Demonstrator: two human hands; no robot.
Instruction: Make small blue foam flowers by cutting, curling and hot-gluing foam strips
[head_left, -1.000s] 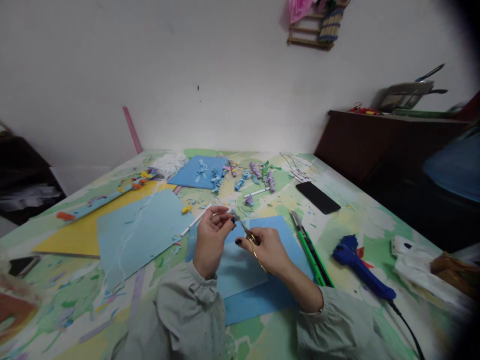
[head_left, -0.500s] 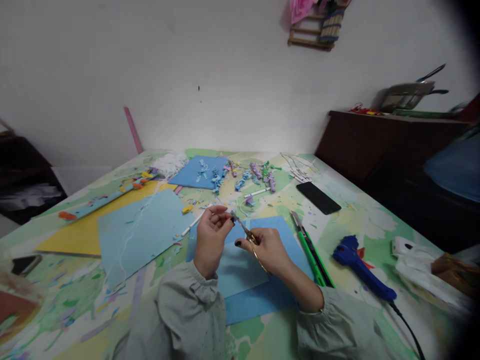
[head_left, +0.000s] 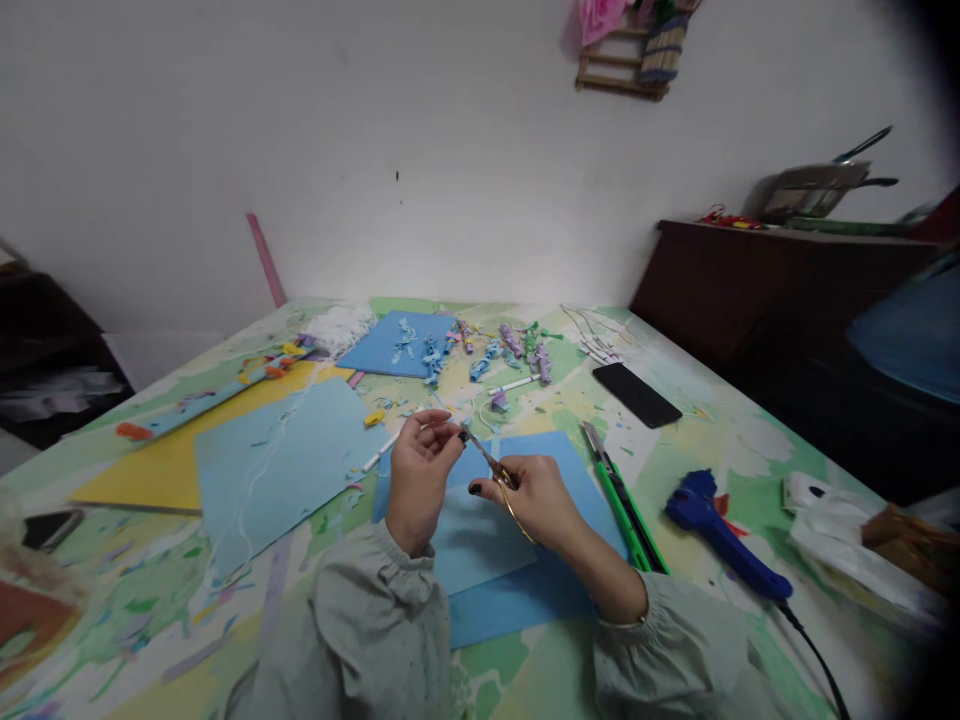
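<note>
The right hand (head_left: 536, 497) is gripping gold-handled scissors (head_left: 493, 463) over two blue sheets (head_left: 487, 545), fingers clamped on the handles. The left hand (head_left: 420, 475) is hovering by the blade tips, fingers bent toward the thumb (whether they are pinching anything, one cannot tell). A green cutter (head_left: 624, 503) is lying alongside the sheets.

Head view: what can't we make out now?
All head view:
Anything pinched in the left hand: too small, partly hidden by the grip.
Finger loops of the scissors: partly covered by the right hand.
Black cord: far end cut off by bottom edge.
Wall rack: top cut off by top edge.
Reddish object, lower left: blurred, cut off by left edge.
</note>
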